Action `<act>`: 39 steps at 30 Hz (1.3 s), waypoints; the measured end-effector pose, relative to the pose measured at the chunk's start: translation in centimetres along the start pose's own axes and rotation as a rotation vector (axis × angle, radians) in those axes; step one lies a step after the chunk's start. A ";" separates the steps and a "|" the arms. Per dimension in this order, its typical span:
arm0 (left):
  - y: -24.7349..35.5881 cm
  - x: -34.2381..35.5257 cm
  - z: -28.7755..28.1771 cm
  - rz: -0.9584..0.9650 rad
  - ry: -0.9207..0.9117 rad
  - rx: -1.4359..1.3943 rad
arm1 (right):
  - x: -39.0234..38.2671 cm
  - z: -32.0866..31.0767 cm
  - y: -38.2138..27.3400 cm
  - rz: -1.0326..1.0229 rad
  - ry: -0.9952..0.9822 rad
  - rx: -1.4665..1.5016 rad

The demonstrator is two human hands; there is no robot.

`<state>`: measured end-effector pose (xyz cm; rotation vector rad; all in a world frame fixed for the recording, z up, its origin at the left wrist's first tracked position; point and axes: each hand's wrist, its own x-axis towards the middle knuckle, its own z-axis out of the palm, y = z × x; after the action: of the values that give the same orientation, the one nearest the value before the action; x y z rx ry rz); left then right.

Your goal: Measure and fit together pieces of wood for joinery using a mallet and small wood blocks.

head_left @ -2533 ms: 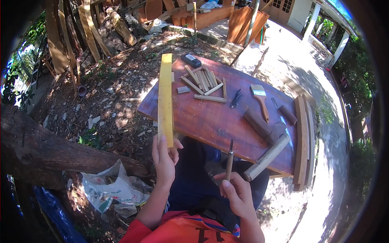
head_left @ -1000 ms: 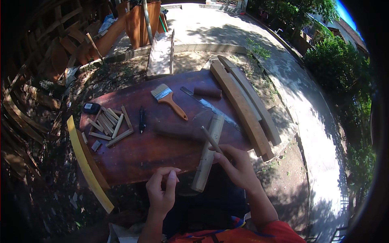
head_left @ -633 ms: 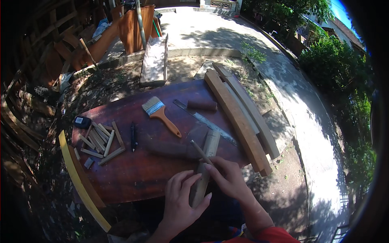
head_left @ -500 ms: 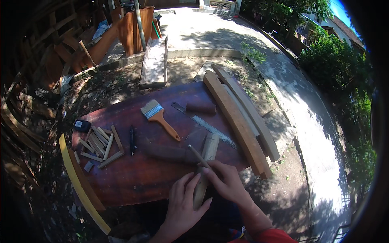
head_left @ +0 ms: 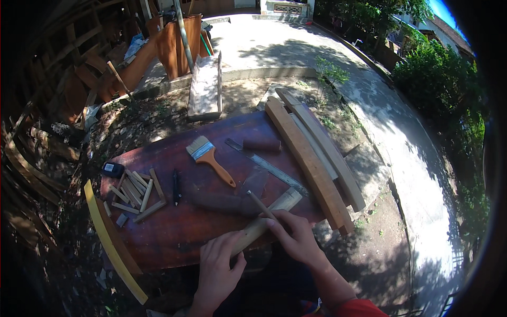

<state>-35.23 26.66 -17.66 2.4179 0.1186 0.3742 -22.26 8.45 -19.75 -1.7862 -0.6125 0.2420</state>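
Over the table's near edge, my left hand (head_left: 221, 264) is wrapped round the near end of a thick, pale wooden piece (head_left: 288, 199), which slants away to the right. A thin wooden stick (head_left: 257, 203) is pinched in my right hand (head_left: 297, 238) and lies across the top of that piece. Its light tip points to the far left. My right fingers rest close to the wooden piece; whether they also grip it I cannot tell. Just beyond my hands lies a long dark brown shape (head_left: 222, 203) on the table.
The reddish-brown table (head_left: 158, 243) bears a paintbrush (head_left: 214, 164), a metal ruler (head_left: 272, 170), a brown roll (head_left: 262, 145), a black pen (head_left: 176, 187), several short sticks (head_left: 134, 189) and a black box-shaped thing (head_left: 113, 169). Long wooden beams (head_left: 309, 164) lie along its right side.
The wooden piece has swung from nearly upright in view to a slant, its far end going right. My left hand has moved left and down with its near end. The thin stick stays in my right hand.
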 end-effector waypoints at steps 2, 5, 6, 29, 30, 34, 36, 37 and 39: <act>-0.3 0.0 -0.2 -0.019 0.004 -0.013 | -0.1 0.1 -0.1 -0.008 0.004 0.017; -0.4 0.0 -0.1 -0.002 0.003 0.016 | -0.1 0.0 -0.3 0.000 0.002 0.028; -0.4 0.0 -0.1 -0.002 0.013 0.017 | -0.2 -0.1 -0.3 0.000 -0.007 0.034; -0.3 -0.2 2.6 0.116 0.080 0.102 | -2.5 0.8 0.2 0.107 0.228 0.289; -0.3 -0.5 2.9 0.102 0.110 0.031 | -3.0 1.0 0.4 0.090 0.264 0.300; 0.3 -1.2 3.3 0.033 0.226 -0.229 | -3.3 2.3 -1.4 -0.106 0.344 0.215; 1.1 -2.2 3.2 -0.028 0.244 -0.300 | -4.2 3.1 -1.2 -0.123 0.326 0.190; 1.4 -2.0 3.1 -0.079 0.269 -0.374 | -4.3 3.5 -1.4 -0.092 0.281 0.163; 0.9 -1.8 3.5 -0.047 0.308 -0.388 | -4.5 4.4 -1.5 -0.072 0.211 0.136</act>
<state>-35.92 23.49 -20.07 1.9608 0.2172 0.6806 -28.48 10.04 -20.37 -1.6297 -0.4958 0.0435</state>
